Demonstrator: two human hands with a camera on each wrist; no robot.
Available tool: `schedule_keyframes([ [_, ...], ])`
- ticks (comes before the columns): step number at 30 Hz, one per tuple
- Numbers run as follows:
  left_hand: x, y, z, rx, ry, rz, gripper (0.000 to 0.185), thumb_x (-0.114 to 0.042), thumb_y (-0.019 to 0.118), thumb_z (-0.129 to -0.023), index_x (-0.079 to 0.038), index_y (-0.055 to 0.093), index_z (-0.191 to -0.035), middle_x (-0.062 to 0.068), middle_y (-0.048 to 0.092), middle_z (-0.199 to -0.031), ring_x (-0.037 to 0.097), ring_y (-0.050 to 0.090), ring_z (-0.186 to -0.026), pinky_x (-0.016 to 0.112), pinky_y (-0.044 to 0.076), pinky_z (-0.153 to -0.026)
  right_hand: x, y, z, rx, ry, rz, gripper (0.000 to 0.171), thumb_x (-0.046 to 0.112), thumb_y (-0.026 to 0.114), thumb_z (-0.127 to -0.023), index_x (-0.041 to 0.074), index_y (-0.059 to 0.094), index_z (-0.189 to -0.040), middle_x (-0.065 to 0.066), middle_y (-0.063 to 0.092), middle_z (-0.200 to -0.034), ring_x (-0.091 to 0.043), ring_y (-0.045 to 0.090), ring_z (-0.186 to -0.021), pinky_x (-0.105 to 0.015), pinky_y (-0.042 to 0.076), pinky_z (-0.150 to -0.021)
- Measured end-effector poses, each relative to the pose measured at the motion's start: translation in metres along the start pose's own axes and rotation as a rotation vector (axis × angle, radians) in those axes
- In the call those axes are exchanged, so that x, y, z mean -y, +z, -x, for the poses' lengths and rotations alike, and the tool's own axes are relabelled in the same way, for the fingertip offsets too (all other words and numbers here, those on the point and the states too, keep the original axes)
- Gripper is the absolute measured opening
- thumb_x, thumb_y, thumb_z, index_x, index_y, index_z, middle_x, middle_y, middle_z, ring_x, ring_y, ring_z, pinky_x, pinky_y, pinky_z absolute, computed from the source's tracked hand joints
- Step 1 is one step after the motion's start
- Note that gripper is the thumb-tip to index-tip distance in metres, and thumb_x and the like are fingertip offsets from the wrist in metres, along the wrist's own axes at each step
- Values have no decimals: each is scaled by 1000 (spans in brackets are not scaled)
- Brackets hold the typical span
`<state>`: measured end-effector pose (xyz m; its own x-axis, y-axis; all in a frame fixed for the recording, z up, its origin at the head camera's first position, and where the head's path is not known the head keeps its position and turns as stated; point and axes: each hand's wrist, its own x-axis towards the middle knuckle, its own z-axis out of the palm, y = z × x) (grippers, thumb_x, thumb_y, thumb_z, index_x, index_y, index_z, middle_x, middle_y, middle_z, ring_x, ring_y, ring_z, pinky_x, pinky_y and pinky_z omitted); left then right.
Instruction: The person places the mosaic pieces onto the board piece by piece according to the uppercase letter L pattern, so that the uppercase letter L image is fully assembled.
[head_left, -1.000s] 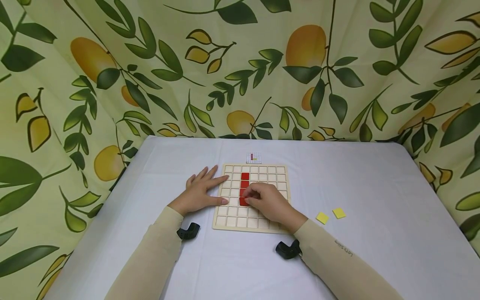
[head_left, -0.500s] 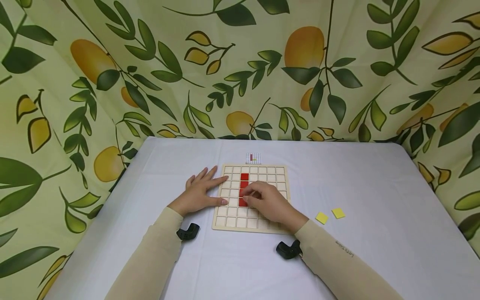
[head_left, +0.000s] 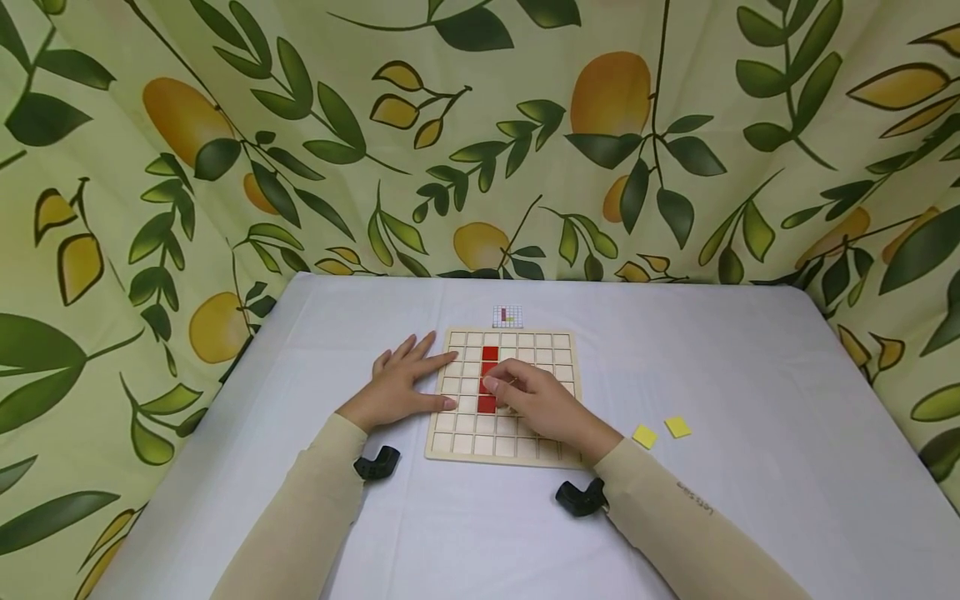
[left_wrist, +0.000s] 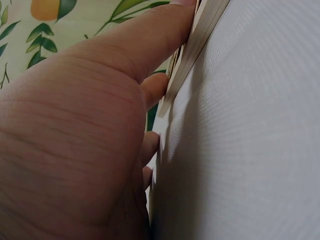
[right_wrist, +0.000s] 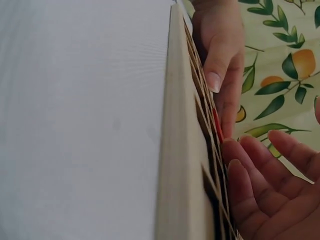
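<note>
The left hand (head_left: 401,383) lies flat with straight, spread fingers on the white tablecloth (head_left: 750,467), its fingertips and thumb pressing the left edge of the square pale wooden grid board (head_left: 558,343), apparently to keep it from sliding. On the board a column of red square tiles (head_left: 490,353) runs down the third column from the left. The right hand (head_left: 536,402) rests over that column, its fingers loosely bent, the tips touching the tiles as if seating them. Two yellow square tiles (head_left: 644,436) lie on the cloth to the right, well apart from the board. Compared with a second ago, the right fingertips have crept slightly up the column; the left hand has stayed put.
</note>
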<state>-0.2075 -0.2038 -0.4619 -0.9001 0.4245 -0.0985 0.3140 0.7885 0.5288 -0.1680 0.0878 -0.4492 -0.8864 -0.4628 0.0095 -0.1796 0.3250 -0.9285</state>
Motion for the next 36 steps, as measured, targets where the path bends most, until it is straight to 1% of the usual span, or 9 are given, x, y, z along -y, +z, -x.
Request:
schedule_keyframes([
  [5, -1, 0, 0, -2, -8, -2, 91, -69, 82, -87, -33, 52, -165, 5, 14, -181, 36, -2, -165, 63, -6, -125, 4, -6, 2, -6, 0, -58, 42, 43, 56, -115, 7, 68, -133, -10, 73, -115, -27, 68, -104, -45, 57, -89],
  [8, -1, 0, 0, 2, -12, -3, 91, -69, 82, -86, -33, 52, -165, 5, 14, -181, 36, -2, -165, 63, -6, -125, 9, -13, 4, 1, -5, -104, 47, 42, 48, -118, 4, 64, -139, -14, 71, -123, -30, 69, -109, -47, 57, -92],
  [12, -2, 0, 0, 6, -18, -3, 92, -69, 82, -87, -33, 52, -165, 5, 13, -181, 36, -3, -166, 63, -6, -125, 14, -27, 9, 10, -36, -144, 55, 42, 37, -120, -1, 58, -148, -16, 69, -132, -33, 70, -114, -51, 57, -98],
  [16, -1, 0, 0, 3, -19, 1, 92, -68, 83, -87, -32, 52, -165, 5, 13, -181, 35, -3, -166, 63, -6, -125, 14, -42, 17, 6, -55, -166, 60, 47, 30, -120, 2, 56, -152, -12, 68, -135, -31, 70, -116, -52, 56, -99],
  [19, -1, 0, 0, 1, -14, 5, 92, -66, 84, -87, -31, 52, -165, 5, 13, -181, 35, -3, -166, 63, -6, -125, 10, -52, 25, 5, -73, -176, 60, 46, 28, -121, 2, 54, -153, -14, 67, -136, -33, 69, -118, -54, 56, -100],
  [25, -1, 1, 0, -3, -14, 6, 92, -67, 84, -87, -32, 51, -165, 4, 13, -181, 34, -3, -166, 62, -6, -125, -4, -73, 45, -7, -99, -183, 61, 41, 25, -121, -4, 50, -154, -20, 66, -136, -43, 66, -121, -45, 56, -100],
  [29, -1, 2, 0, -4, -17, 1, 92, -67, 84, -87, -33, 50, -166, 3, 13, -181, 34, -4, -166, 62, -6, -125, -16, -87, 57, -27, -109, -172, 63, 40, 22, -122, -8, 48, -153, -23, 65, -136, -45, 64, -122, -39, 56, -98],
  [33, 0, 2, -1, -1, -24, -1, 93, -68, 83, -86, -33, 50, -166, 3, 13, -181, 34, -4, -166, 62, -6, -125, -24, -100, 70, -55, -104, -158, 62, 37, 21, -122, -10, 47, -153, -26, 64, -137, -41, 64, -122, -36, 56, -98],
  [36, 0, 2, -1, 1, -28, -1, 93, -69, 83, -86, -33, 50, -166, 3, 13, -182, 35, -3, -166, 63, -6, -125, -29, -109, 78, -87, -90, -142, 60, 36, 23, -122, -8, 48, -152, -26, 64, -137, -38, 64, -123, -35, 55, -98],
])
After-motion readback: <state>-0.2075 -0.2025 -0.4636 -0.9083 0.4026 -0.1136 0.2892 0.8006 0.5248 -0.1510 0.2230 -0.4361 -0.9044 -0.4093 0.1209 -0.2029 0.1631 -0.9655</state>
